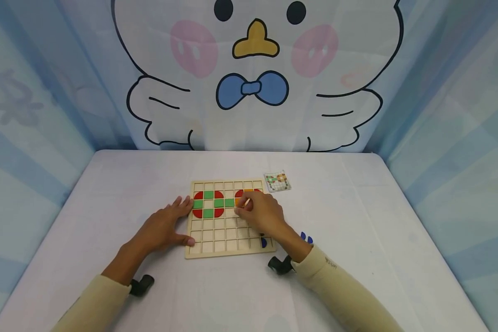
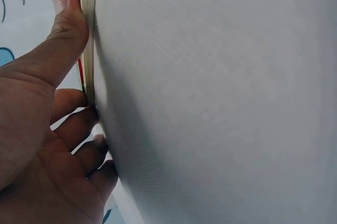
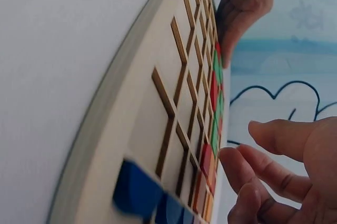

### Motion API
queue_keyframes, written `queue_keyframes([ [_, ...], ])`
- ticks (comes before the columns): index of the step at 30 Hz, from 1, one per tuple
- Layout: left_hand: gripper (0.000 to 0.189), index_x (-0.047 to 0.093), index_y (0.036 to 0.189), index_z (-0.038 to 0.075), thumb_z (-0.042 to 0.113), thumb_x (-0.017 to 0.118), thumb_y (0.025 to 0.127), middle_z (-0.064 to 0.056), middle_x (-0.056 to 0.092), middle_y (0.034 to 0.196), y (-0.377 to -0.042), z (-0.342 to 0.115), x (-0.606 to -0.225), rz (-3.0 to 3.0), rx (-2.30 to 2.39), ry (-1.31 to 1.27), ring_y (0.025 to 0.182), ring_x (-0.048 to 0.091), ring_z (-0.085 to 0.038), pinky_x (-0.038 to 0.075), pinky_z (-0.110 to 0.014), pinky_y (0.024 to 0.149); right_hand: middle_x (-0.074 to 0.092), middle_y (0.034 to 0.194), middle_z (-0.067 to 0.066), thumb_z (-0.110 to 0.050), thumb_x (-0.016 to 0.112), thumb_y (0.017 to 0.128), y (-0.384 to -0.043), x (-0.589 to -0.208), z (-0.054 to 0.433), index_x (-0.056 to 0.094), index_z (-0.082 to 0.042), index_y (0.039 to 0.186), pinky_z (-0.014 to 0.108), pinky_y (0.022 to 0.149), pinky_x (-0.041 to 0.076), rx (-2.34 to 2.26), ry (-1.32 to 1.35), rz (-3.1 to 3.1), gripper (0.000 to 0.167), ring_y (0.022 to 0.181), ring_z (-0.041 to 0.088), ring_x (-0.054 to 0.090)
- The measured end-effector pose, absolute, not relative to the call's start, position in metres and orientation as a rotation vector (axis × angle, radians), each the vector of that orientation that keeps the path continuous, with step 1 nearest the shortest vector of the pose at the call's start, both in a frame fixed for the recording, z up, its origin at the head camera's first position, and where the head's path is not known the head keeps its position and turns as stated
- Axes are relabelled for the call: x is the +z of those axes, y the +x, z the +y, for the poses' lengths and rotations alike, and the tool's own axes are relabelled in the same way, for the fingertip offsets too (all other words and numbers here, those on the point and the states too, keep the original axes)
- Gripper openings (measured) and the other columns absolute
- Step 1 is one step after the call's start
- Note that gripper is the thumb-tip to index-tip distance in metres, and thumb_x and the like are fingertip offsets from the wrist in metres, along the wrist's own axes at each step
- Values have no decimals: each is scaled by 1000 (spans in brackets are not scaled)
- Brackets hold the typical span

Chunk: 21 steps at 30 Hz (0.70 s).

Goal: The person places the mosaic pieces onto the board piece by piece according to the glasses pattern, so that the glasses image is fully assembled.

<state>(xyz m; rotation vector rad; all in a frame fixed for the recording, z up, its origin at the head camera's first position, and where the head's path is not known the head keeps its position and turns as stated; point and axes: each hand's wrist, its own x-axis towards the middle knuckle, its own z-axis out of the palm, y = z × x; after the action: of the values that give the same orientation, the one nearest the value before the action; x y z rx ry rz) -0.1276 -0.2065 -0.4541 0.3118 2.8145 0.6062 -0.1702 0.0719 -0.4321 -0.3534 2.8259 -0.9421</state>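
A wooden grid board (image 1: 220, 234) lies on the table, with red rounded pieces (image 1: 197, 213) and green square tiles (image 1: 208, 194) in its far-left cells. My left hand (image 1: 159, 228) rests at the board's left edge, fingers and thumb spread against it. Over the far-right part of the grid hovers my right hand (image 1: 262, 213), its fingers loosely bent. The right wrist view shows a gap between that thumb and forefinger, with nothing in it. Beneath this hand are red and orange pieces (image 3: 206, 169), partly hidden. Blue pieces (image 3: 137, 190) sit in cells along the right side.
A small printed pattern card (image 1: 277, 181) lies beyond the board's far-right corner. Loose blue pieces (image 1: 306, 238) are on the white table (image 1: 357, 221), right of the board beside the right forearm. A printed curtain (image 1: 253, 129) hangs behind the table.
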Motion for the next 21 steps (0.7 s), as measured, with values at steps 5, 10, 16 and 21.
queue_keyframes([
  [5, 118, 30, 167, 10, 48, 93, 76, -19, 27, 174, -128, -207, -454, 2816, 600, 313, 159, 27, -53, 29, -71, 125, 69, 80, -4, -33, 81, 95, -168, -425, 91, 76, -23, 99, 30, 55, 47, -921, -311, 2856, 12, 69, 15, 62],
  [10, 118, 30, 167, 10, 47, 94, 76, -19, 27, 174, -127, -206, -453, 2813, 611, 313, 159, 27, -52, 28, -71, 125, 70, 83, -2, -34, 82, 94, -164, -418, 109, 76, -22, 101, 29, 55, 46, -895, -237, 2866, 15, 71, 18, 60],
  [16, 118, 30, 167, 10, 46, 94, 75, -19, 27, 174, -128, -206, -454, 2811, 608, 310, 159, 26, -52, 28, -71, 125, 70, 84, -2, -33, 84, 93, -161, -417, 132, 76, -23, 102, 29, 59, 46, -860, -197, 2866, 15, 77, 20, 60],
  [21, 118, 30, 167, 9, 47, 94, 75, -19, 27, 174, -127, -207, -454, 2815, 604, 310, 159, 26, -53, 29, -71, 125, 71, 85, -2, -32, 83, 93, -157, -417, 150, 77, -22, 105, 30, 59, 47, -844, -176, 2876, 17, 75, 20, 60],
])
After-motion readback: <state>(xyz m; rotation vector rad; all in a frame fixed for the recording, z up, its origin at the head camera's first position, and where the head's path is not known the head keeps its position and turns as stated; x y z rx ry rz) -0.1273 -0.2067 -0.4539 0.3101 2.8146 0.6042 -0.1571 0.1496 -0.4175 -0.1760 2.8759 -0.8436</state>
